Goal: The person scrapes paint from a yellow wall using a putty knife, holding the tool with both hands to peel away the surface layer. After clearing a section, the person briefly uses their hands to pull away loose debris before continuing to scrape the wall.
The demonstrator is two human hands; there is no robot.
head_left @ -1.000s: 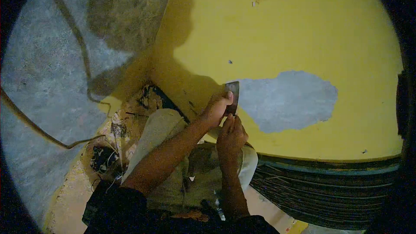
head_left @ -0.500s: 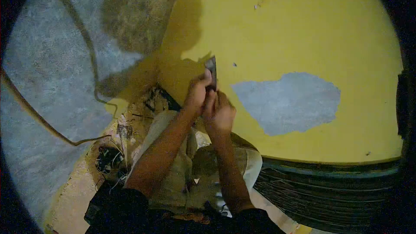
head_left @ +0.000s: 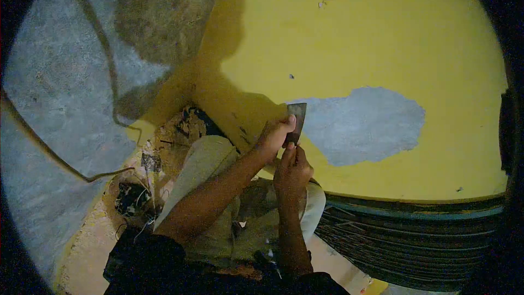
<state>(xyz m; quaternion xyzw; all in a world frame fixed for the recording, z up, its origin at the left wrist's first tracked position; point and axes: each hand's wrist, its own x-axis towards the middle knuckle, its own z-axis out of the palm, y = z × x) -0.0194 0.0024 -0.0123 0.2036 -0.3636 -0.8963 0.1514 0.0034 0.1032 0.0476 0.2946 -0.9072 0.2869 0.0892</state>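
- Scraper (head_left: 296, 119), one only: dark flat blade set upright against the yellow wall (head_left: 382, 33), right at the left edge of the bare grey patch (head_left: 365, 125), likely so as to bite under the paint rim there.
- Left hand (head_left: 274, 137): clenched round the scraper just below the blade, thumb laid up along it, seemingly to press the edge onto the wall.
- Right hand (head_left: 292, 172): wrapped round the handle lower down, touching the left, probably for steadying and push.
- Counted: two hands, both on the one tool; one large bare patch; three small chips in the paint, well apart from it.
- Pale trouser knee (head_left: 207, 158) beneath the forearms, drawn up near the wall.
- Two runs of cable (head_left: 107, 65) on the grey surface to the left, well apart from the hands; one tangle of wires (head_left: 131, 199) in the corner below.
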